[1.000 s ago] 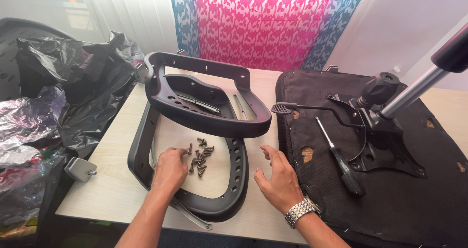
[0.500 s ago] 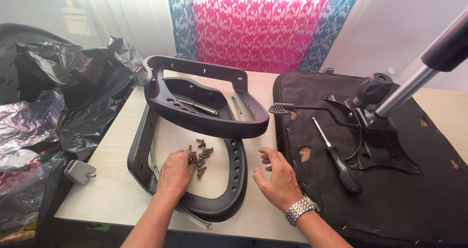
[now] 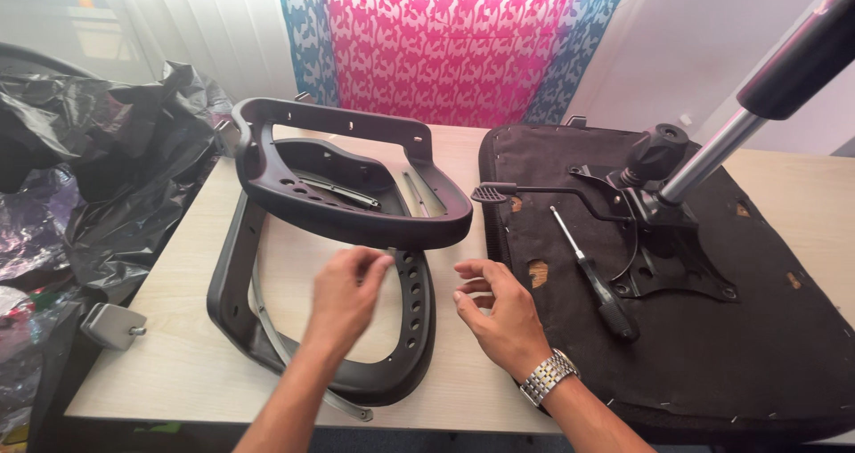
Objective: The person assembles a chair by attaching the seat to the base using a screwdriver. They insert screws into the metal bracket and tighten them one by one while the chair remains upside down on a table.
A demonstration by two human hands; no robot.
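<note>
From the head camera, looking down over a pale wooden table [image 3: 178,364], my left hand [image 3: 343,297] hovers above the middle of the flat black chair frame [image 3: 233,306] that lies on the tabletop. Its fingers are curled loosely inward with the fingertips drawn close together; I cannot tell whether they pinch anything small, and nothing shows between them. The hand covers the inside of the frame's opening, so whatever lies under it is hidden from me.

My right hand [image 3: 499,315] is just beside the frame's right edge, over the bare table between the frame and the upturned seat pad [image 3: 757,346]. It is half open, fingers bent and spread, thumb pointing left, and it holds nothing. A metal watch [image 3: 548,377] sits on that wrist.

A second black plastic frame [image 3: 356,212], curved and tilted, rests across the far end of the flat one, overlapping it. The frame rim under my left hand has a row of holes along its right side.

On the seat pad's dark underside lies a screwdriver [image 3: 592,275] with a black handle, next to the bolted metal seat mechanism [image 3: 663,239] and its chrome gas cylinder [image 3: 712,155]. Crumpled black plastic bags [image 3: 107,177] are piled at the table's left end, and a small grey bracket [image 3: 111,326] sits off the near-left corner.
</note>
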